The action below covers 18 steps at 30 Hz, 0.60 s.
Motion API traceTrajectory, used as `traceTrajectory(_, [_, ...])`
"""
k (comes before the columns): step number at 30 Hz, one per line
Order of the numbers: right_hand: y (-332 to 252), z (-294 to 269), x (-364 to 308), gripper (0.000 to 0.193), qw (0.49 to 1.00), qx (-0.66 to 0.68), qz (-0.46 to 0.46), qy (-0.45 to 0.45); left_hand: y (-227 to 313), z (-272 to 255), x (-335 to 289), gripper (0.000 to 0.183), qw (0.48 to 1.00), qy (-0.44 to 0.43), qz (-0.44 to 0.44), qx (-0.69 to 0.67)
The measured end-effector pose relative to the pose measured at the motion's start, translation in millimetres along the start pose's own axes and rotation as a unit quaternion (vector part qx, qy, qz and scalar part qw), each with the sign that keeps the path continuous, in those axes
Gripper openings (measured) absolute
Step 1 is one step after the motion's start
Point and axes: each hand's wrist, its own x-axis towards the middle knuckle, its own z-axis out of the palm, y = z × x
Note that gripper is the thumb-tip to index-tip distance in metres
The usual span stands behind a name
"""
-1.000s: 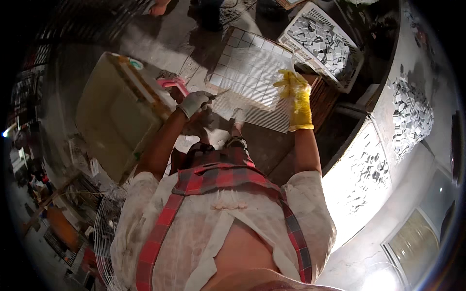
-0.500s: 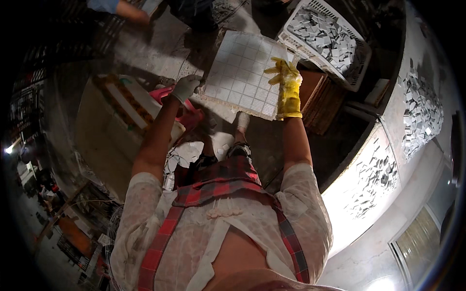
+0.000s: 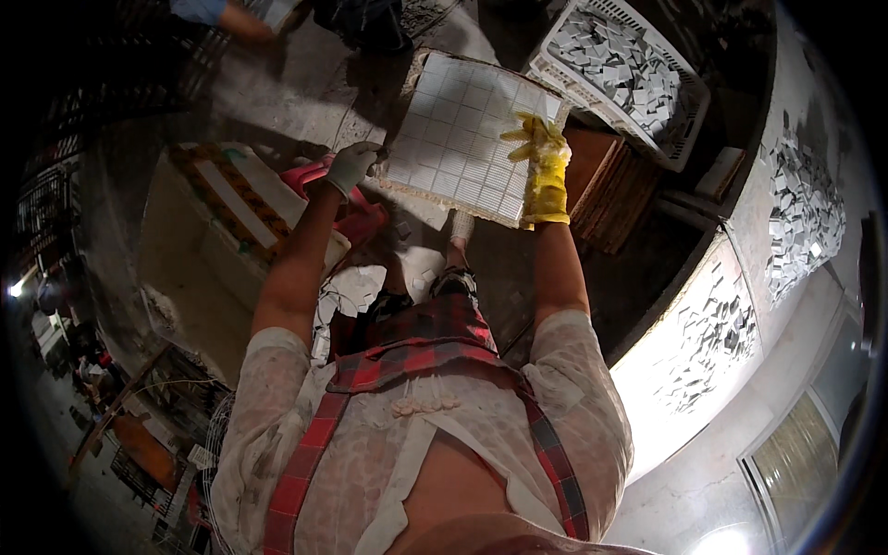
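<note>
A square board (image 3: 435, 197) with a rough beige rim is in front of me, bearing a sheet of white square tiles (image 3: 453, 129) with a fine mesh-like pattern. My left hand (image 3: 354, 168), in a whitish glove, is at the board's left edge with its fingers curled. What lies between those fingers is hidden. A yellow rubber glove covers my right hand (image 3: 544, 153), which is at the board's right edge. Its fingers are spread over the tiles, and its far side is hidden from view.
A white plastic crate (image 3: 689, 139) of loose tile pieces stands at far right, beside stacked brown boards (image 3: 615, 203). Tile pieces (image 3: 712, 342) also lie on the bright surface at right. A foam box (image 3: 199, 240) and a pink-red stool-like object (image 3: 361, 217) are left. Another person's arm (image 3: 245, 23) shows at far left.
The tiled board has shifted slightly left, and more of its beige rim shows. Both hands have moved only a little, the right one slightly left. The other person's arm has shifted slightly.
</note>
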Motion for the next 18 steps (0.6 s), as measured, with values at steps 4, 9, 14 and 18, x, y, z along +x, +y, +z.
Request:
traceTrajectory(4, [36, -18, 26, 0.032, 0.998, -0.039, -0.054, 0.002, 7, 6, -4, 0.028, 0.999, 0.014, 0.008, 0.04])
traceTrajectory(9, [23, -11, 14, 0.033, 1.0, 0.011, -0.01, -0.017, 2, 8, -11, 0.027, 0.999, 0.033, -0.006, 0.034])
traceTrajectory(14, [17, -5, 8, 0.036, 0.999, -0.035, 0.004, -0.023, -14, 2, -6, 0.027, 0.988, 0.036, 0.064, 0.133])
traceTrajectory(18, [15, -2, 4, 0.034, 1.0, -0.01, -0.01, -0.011, -24, 3, -16, 0.027, 0.897, 0.191, 0.169, 0.361])
